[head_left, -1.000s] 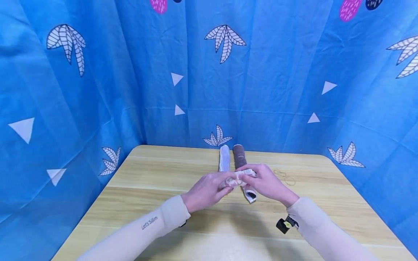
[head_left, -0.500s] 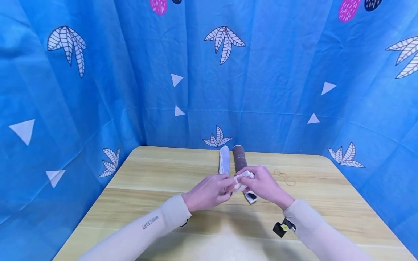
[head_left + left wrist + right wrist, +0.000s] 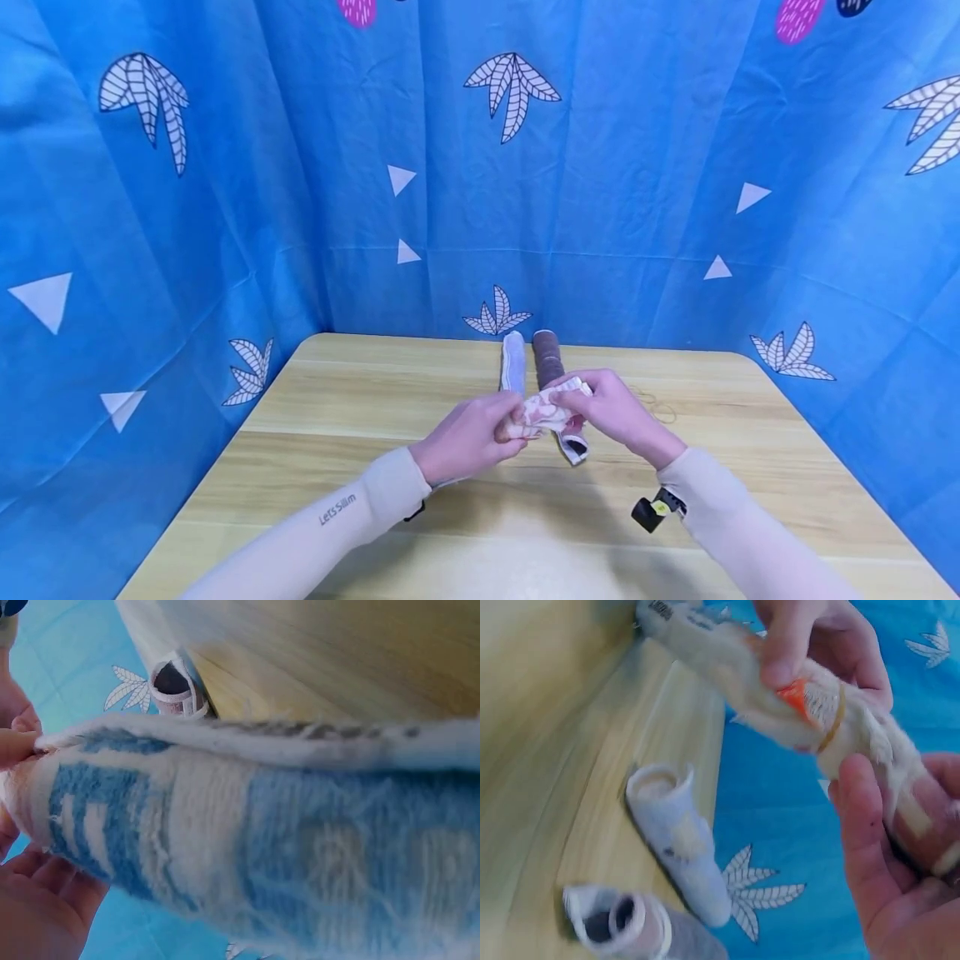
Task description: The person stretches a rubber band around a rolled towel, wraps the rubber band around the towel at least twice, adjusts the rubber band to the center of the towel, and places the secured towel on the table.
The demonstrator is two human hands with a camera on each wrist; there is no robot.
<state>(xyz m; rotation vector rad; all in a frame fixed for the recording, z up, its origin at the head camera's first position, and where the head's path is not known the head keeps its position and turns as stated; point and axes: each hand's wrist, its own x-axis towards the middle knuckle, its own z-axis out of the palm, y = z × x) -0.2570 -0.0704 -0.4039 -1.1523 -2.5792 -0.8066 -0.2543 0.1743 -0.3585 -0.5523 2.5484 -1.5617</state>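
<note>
left grip (image 3: 467, 437) — curled, pinching; right grip (image 3: 619, 413) — pinching likewise; both forearms (image 3: 330, 527) angled inward

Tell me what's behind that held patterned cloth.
Behind the patterned cloth, a lilac roll and a brown roll lie on the table. In the head view, the left hand, right hand and cloth cover the brown roll's middle and lilac roll's near end.

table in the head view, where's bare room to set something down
The table is bare left of the pale roll, beyond the left hand, right of the thin bands, and in the foreground between the sleeves. The brown roll, right hand and held patterned roll crowd the centre beside the pale roll.
</note>
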